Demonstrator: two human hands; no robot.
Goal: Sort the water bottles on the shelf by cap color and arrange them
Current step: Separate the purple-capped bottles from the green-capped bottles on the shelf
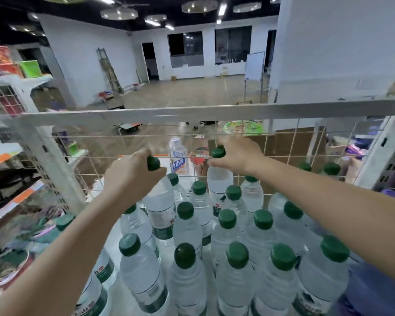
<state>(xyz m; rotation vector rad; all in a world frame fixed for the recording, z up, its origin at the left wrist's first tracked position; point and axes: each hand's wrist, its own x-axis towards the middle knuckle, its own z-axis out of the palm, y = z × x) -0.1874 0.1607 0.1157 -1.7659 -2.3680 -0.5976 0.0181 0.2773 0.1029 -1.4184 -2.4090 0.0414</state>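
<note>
Honestly this looks pretty far along. The shelf is packed with green-capped water bottles standing upright in rough rows, caps nearly touching their neighbours, filling the front and middle. Both hands are up at the back row: the left hand is wrapped round the neck of a green-capped bottle that leans a little, and the right hand pinches another green-capped bottle near the cap, right against the wire mesh back.

The odd one out is a white-capped bottle with a blue and orange label, standing alone at the back between the two hands, near the mesh. So my guess is the green group is mostly gathered and what's left is settling these two and giving the white cap its own spot. Can't tell if other colours are hiding off to the sides, since the edges are blurry.
</note>
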